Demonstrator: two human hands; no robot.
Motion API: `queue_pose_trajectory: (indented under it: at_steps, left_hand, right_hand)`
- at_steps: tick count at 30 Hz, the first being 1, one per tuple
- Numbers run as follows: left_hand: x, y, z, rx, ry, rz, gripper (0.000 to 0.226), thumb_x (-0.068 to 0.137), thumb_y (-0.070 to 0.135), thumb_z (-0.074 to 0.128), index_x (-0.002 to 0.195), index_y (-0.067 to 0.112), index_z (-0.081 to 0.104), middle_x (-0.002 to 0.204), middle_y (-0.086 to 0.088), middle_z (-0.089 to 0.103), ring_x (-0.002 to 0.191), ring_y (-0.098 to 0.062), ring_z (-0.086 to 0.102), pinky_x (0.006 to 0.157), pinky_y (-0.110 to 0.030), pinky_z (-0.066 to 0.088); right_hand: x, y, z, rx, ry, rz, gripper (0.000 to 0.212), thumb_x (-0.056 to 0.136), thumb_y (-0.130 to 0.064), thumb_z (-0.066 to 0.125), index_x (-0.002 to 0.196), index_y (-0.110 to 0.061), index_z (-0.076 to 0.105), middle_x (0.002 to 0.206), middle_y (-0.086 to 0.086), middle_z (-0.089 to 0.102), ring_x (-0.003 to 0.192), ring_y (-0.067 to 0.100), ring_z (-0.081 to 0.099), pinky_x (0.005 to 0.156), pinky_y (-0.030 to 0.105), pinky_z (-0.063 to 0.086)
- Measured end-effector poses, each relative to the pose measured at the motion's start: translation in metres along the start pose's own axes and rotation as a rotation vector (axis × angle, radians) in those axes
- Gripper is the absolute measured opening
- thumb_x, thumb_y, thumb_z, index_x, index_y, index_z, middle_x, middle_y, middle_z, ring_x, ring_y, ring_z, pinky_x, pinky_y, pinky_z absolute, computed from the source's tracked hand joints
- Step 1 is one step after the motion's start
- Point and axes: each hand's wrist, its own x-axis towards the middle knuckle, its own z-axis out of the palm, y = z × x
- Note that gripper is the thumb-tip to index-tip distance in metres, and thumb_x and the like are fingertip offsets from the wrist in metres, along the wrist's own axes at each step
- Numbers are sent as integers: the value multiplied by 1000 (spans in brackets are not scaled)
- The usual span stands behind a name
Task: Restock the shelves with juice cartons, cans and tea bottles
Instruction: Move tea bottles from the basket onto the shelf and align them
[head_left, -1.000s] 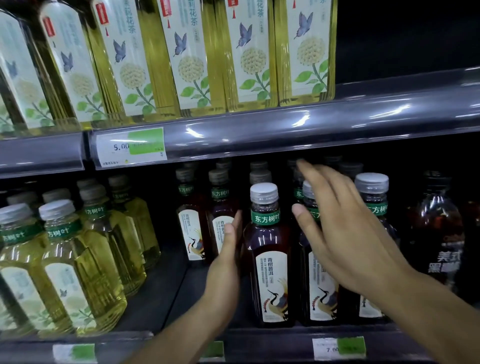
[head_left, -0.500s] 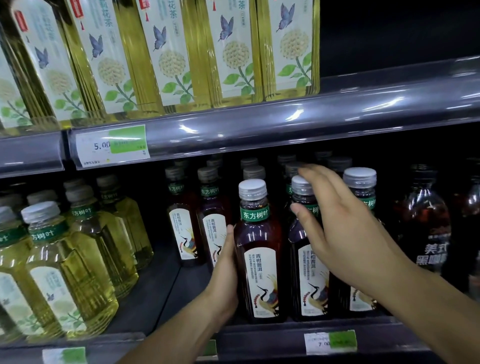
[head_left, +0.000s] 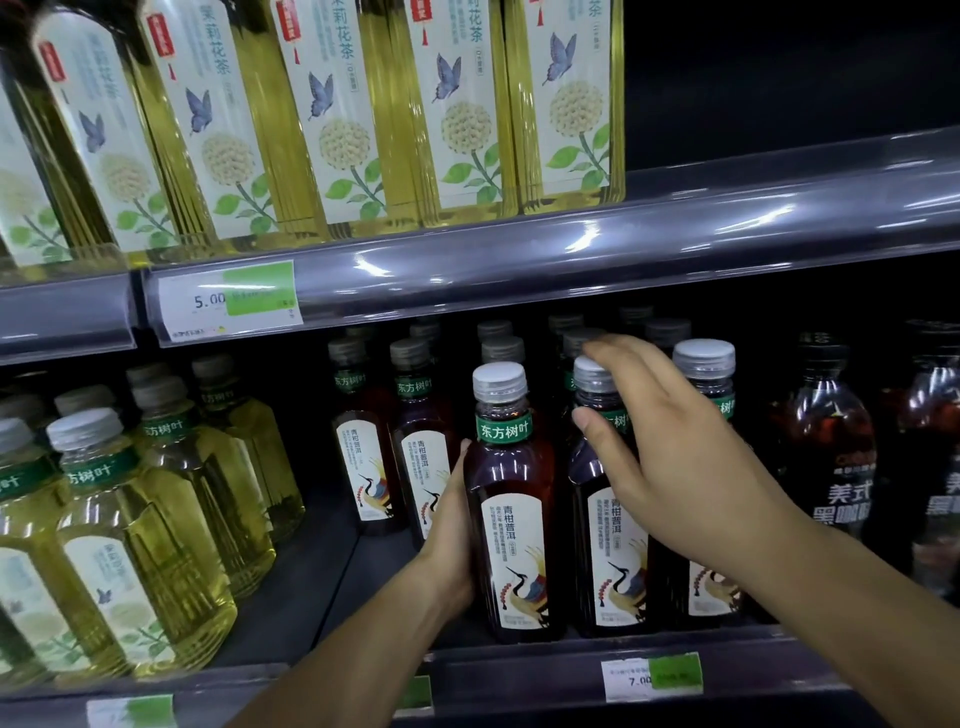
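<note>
Dark pu'er tea bottles with white caps stand in rows on the lower shelf. My left hand (head_left: 449, 535) holds the left side of the front bottle (head_left: 511, 467), thumb lying up along it; the fingers are hidden behind it. My right hand (head_left: 670, 452) curls over the cap and neck of the second front bottle (head_left: 608, 545), thumb at its green neck label. A third front bottle (head_left: 704, 374) stands just right of that hand.
Pale yellow tea bottles (head_left: 156, 493) fill the shelf's left part, with a bare strip of shelf floor (head_left: 311, 587) between them and the dark bottles. Black coffee bottles (head_left: 826, 452) stand at right. The upper shelf rail (head_left: 571, 260) hangs close above, carrying jasmine tea bottles (head_left: 337, 119).
My left hand closed in from beside the front bottle onto its side. My right hand came down from spread in the air to curl over the second bottle's cap.
</note>
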Motion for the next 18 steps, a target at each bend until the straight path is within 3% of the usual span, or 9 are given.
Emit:
queue_pose_trajectory:
  at_steps: [3,5,11,15,18]
  left_hand:
    - [-9,-6,0,11,12,0,66,99,71,43,123,18,75,128,-19,71,117,-34,69,90,-44,59]
    - [-17,-15,-1,13,20,32,69,99,72,42,130,19,71,132,-18,69,121,-34,67,89,-43,60]
    - [-28,-22,9,-5,42,57,68,99,72,36,118,23,78,124,-14,73,113,-30,72,83,-39,62]
    - [-31,-11,9,-34,85,94,70,99,73,37,128,21,72,130,-16,70,121,-33,67,110,-52,46]
    - [-33,-9,18,-14,96,112,67,100,71,37,124,21,75,129,-16,71,120,-33,68,112,-52,44]
  right_hand:
    - [-2,0,1,-5,3,7,50,103,-36,47,150,-21,36,153,-9,33,120,9,46,96,18,37]
    - [-4,0,2,-2,-14,13,54,102,-36,49,151,-20,32,155,-9,28,121,8,43,96,19,35]
    - [-3,-1,3,-3,-36,39,60,100,-32,56,152,-19,29,156,-7,25,119,14,49,96,26,41]
    - [-4,-3,4,29,-19,38,53,104,-30,47,152,-17,31,156,-6,28,119,8,42,100,24,36]
    - [-3,-3,4,58,-7,53,48,107,-30,38,153,-17,31,156,-5,29,124,7,40,102,21,32]
